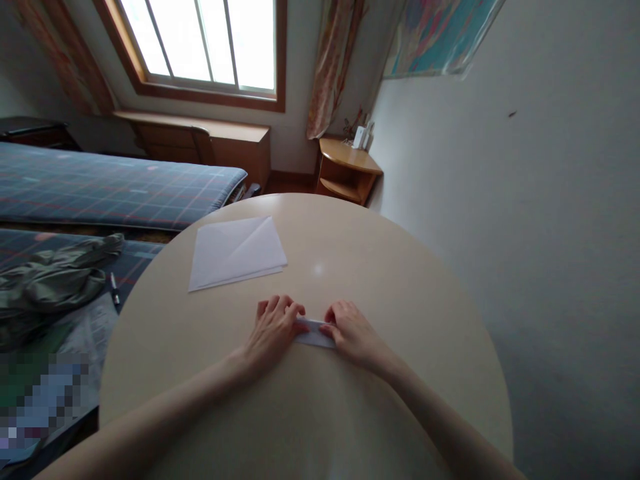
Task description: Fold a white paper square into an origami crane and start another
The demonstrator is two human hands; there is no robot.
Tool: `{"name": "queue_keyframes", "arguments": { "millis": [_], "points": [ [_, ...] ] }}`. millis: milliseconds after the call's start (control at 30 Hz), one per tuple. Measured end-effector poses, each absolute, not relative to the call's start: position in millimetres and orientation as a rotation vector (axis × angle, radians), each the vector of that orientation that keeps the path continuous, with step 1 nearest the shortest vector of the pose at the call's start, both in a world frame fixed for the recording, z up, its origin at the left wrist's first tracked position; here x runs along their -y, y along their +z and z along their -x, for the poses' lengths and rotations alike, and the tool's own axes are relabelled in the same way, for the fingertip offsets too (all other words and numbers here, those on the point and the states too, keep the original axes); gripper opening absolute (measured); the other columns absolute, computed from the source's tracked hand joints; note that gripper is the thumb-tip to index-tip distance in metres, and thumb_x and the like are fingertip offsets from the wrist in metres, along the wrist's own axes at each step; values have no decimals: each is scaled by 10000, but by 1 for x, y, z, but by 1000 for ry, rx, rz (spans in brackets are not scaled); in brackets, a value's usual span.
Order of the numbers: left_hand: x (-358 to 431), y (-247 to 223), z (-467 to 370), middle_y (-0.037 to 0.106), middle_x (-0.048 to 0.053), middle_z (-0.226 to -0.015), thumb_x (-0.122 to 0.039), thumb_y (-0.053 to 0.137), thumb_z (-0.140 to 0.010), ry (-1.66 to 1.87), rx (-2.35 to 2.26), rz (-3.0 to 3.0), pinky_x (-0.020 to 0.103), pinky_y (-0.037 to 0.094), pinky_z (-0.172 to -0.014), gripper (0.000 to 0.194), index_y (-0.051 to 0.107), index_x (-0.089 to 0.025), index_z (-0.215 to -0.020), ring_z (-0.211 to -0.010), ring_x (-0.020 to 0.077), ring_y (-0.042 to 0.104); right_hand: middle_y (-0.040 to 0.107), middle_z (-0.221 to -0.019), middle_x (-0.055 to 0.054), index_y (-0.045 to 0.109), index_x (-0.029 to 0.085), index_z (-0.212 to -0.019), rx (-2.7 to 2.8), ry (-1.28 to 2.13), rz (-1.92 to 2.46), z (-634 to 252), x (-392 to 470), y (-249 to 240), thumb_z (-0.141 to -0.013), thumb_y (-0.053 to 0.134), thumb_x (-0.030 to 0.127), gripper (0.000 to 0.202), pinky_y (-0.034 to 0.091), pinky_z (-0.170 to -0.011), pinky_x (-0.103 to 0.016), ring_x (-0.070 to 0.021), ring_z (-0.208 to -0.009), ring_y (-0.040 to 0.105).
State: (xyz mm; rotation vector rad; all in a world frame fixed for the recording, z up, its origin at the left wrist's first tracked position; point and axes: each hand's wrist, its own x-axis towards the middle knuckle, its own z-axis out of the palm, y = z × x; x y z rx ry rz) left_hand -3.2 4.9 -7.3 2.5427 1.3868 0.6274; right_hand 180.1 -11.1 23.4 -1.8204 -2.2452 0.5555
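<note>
A small folded piece of white paper lies low on the round cream table, between my two hands. My left hand pinches its left end, thumb and index finger closed on it. At the right end, my right hand grips the upper edge between thumb and curled fingers. Much of each end is hidden under the fingers. Farther back on the table, beyond my left hand, a stack of white paper sheets lies flat, with a diagonal crease across the top sheet.
Left of the table are beds with a blue plaid mattress, a crumpled grey-green garment and a pen. A white wall runs along the right. Behind stand a wooden desk and a corner cabinet.
</note>
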Motion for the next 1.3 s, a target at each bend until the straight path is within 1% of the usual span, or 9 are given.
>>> {"name": "queue_keyframes", "arguments": {
  "millis": [100, 167, 333, 400, 533, 733, 933, 1133, 1300],
  "points": [
    [-6, -11, 5, 560, 54, -1025, -268, 614, -829, 773, -1289, -2574, 362, 381, -822, 100, 610, -222, -918, -950, 212, 477, 613, -821, -65, 555, 160, -834, 2201, 471, 1716, -181, 16, 16, -824, 530, 123, 46, 416, -666, -263, -176, -756, 548],
    [-8, -12, 6, 581, 58, -1029, -253, 582, -850, 888, -1187, -2583, 337, 415, -795, 63, 607, -209, -888, -937, 201, 501, 622, -764, -47, 558, 173, -842, 2184, 358, 1588, -184, 19, 10, -839, 507, 121, 73, 412, -624, -260, -171, -691, 555],
    [-9, -9, 11, 644, 13, -729, -222, 501, -899, 1138, -1001, -2611, 265, 456, -665, 122, 573, -179, -810, -675, 141, 563, 658, -747, -62, 593, 174, -935, 2274, -53, 1118, -190, 21, 7, -867, 433, 102, 188, 420, -649, -294, -182, -681, 563],
    [-8, -6, 12, 666, 15, -760, -191, 499, -898, 1247, -901, -2635, 260, 464, -688, 119, 569, -178, -804, -695, 133, 580, 670, -752, -62, 603, 171, -941, 2330, -204, 995, -192, 22, 12, -869, 417, 86, 216, 412, -638, -303, -178, -672, 559],
    [-7, -4, 13, 689, 27, -872, -110, 472, -891, 1321, -744, -2754, 283, 479, -751, 145, 595, -185, -882, -830, 154, 588, 690, -914, -74, 617, 155, -931, 2345, -406, 864, -194, 22, 17, -866, 459, 78, 187, 424, -678, -311, -182, -773, 574],
    [-13, -16, 13, 661, 48, -880, -107, 449, -896, 1118, -734, -2690, 246, 497, -708, 183, 612, -172, -846, -810, 142, 558, 680, -831, -56, 636, 152, -801, 2407, -227, 957, -195, 14, 5, -855, 497, 100, 158, 465, -677, -302, -184, -743, 558],
    [-13, -11, 18, 639, 50, -902, -203, 452, -922, 783, -596, -2767, 245, 485, -707, 145, 593, -169, -909, -799, 144, 558, 677, -866, -27, 639, 179, -801, 2531, 33, 946, -203, 13, 11, -833, 549, 107, 119, 478, -650, -262, -161, -748, 564],
    [-13, -9, 17, 634, 43, -815, -166, 461, -913, 853, -585, -2744, 233, 480, -676, 142, 582, -157, -838, -754, 136, 551, 643, -805, -41, 609, 173, -769, 2442, 253, 915, -202, 9, 8, -832, 573, 143, 79, 484, -668, -246, -148, -745, 550],
    [-10, -7, 19, 651, 59, -914, -169, 463, -910, 884, -561, -2812, 248, 490, -690, 123, 584, -169, -934, -772, 138, 575, 635, -795, -41, 601, 174, -796, 2424, 279, 926, -202, 9, 9, -851, 516, 89, 133, 490, -665, -234, -140, -741, 556]
  ]
}}
